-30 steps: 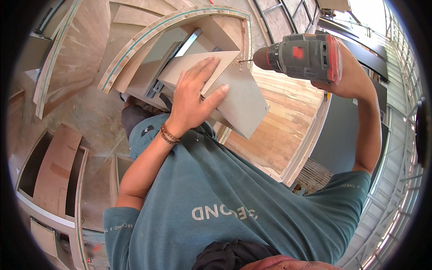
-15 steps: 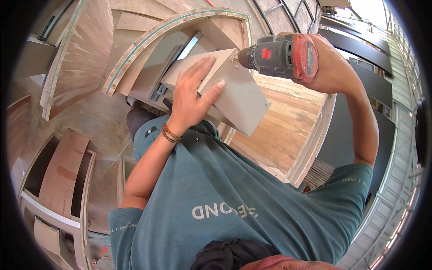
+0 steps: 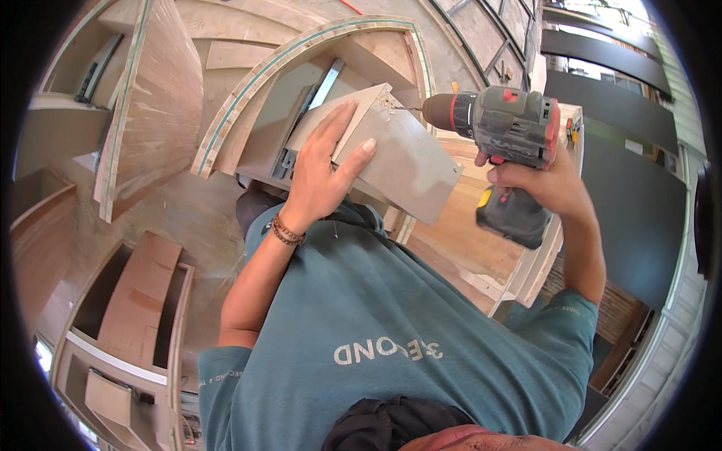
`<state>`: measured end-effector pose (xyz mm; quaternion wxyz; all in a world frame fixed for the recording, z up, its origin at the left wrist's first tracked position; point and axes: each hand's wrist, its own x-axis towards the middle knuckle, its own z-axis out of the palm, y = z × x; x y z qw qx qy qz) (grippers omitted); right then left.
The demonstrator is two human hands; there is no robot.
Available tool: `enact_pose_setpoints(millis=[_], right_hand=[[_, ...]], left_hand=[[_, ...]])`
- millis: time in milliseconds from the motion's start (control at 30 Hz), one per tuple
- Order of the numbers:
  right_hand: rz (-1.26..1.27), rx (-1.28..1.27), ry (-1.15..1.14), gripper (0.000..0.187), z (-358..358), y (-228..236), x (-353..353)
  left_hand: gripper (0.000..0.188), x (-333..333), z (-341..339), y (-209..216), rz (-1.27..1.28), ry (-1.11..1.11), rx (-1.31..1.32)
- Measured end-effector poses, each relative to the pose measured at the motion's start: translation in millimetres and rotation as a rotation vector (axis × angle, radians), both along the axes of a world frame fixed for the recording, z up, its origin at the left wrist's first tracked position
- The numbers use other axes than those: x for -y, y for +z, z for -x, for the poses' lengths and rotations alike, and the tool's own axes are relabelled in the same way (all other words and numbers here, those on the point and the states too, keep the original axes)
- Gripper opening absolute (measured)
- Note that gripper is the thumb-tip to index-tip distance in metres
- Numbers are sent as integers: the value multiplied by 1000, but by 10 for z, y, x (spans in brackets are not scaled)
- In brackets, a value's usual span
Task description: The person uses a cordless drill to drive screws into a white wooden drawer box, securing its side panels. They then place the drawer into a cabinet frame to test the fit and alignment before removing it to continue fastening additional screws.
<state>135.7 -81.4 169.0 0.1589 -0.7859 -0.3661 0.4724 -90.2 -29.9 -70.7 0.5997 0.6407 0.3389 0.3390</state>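
Note:
My left hand (image 3: 325,169) grips a pale drawer box (image 3: 414,161), fingers stretched along its top side and thumb over the edge onto the front panel. The drawer sticks out of a curved wooden cabinet (image 3: 233,105), whose metal drawer slide (image 3: 329,79) shows beside it. In my right hand (image 3: 549,180) is a black and red cordless drill (image 3: 515,124), held by its handle. Its chuck points left, and a thin bit reaches toward the panel's far corner. Wood shavings (image 3: 389,104) cling there. Whether the bit's tip touches the panel I cannot tell.
A wooden panel surface (image 3: 466,240) lies under and right of the drawer. Another curved cabinet (image 3: 154,98) stands at the left, and open cabinet boxes (image 3: 139,301) sit at lower left. Dark boards (image 3: 632,203) lie along the right, with metal frames (image 3: 489,37) on the floor beyond.
The drill has rolled upright and shifted right, away from the drawer's corner, so its handle and battery now show. My left hand keeps its place on the drawer; the view has shifted slightly.

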Motion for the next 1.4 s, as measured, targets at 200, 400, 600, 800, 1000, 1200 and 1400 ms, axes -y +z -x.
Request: enact_pose_setpoints(millis=[200, 400, 600, 800, 1000, 1200, 1400], right_hand=[[-81, -218, -303, 26, 65, -377, 349], [-88, -263, -403, 22, 187, -491, 426], [35, -449, -691, 20, 288, -374, 330], [39, -374, -715, 22, 509, -476, 294], [7, -430, -803, 23, 532, -477, 303], [-24, -400, -755, 23, 456, -487, 344], [8, -294, -702, 21, 406, -270, 290]], left_hand=[[89, -234, 89, 74, -27, -223, -160], [102, -368, 92, 146, -77, -404, -287], [105, -399, 96, 179, 22, -479, -244], [106, -349, 64, 224, 67, -472, -258], [106, -276, -13, 239, 52, -426, -251], [106, -266, -54, 315, 16, -439, -258], [106, -145, -81, 247, -70, -332, -248]])
